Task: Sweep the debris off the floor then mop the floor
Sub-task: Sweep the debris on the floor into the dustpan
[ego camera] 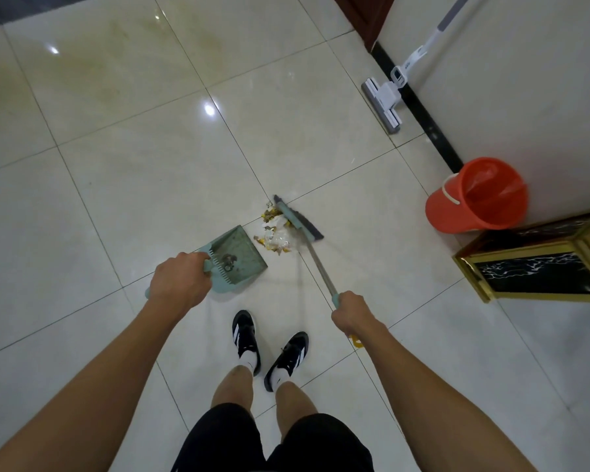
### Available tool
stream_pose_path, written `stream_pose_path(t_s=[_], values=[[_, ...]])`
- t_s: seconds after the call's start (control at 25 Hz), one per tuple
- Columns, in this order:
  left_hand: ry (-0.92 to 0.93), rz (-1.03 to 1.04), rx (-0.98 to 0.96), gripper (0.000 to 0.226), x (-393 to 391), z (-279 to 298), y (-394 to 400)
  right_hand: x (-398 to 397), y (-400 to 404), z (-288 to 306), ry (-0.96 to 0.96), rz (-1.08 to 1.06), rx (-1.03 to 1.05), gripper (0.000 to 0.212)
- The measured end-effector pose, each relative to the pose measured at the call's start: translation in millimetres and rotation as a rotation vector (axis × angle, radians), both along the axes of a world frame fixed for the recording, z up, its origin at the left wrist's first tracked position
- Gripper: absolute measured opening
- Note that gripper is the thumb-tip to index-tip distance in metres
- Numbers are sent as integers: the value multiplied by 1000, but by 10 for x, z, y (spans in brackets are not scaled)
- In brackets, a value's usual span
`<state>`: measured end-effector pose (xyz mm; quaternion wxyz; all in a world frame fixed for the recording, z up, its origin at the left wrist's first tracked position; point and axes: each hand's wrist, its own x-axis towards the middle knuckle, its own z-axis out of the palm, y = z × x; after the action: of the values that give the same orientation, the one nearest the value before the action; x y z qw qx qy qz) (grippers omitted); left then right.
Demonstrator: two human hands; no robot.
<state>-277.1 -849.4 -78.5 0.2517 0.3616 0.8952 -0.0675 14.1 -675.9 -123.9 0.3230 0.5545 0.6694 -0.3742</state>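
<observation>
text: none legible | labels: none legible | numbers: none | signs: none

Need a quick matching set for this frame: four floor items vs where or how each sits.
1. dustpan
2. broom
3. mop
4. bucket

A. leaning on the wall, untouched
B. held by right hand, head behind the debris
C. orange, standing by the wall
D. held by left hand, mouth toward the debris

Pairs: 1-D, 2-B, 3-A, 4-C
</observation>
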Motion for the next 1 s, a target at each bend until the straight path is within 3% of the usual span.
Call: stream_pose_path(t_s=[0.24,0.44,0.68,1.0], values=[[-19,-5,-1,22,222,27,-80,-50,-432,63,56,19,-80,30],[-31,44,33,20,331,44,-214,6,-637,157,134,-106,-185,43],[-40,213,128,11,380,48,-453,68,-646,321,183,-147,-229,46],[-40,258,132,12,490,171,-620,121,-519,594,201,-123,-241,48]])
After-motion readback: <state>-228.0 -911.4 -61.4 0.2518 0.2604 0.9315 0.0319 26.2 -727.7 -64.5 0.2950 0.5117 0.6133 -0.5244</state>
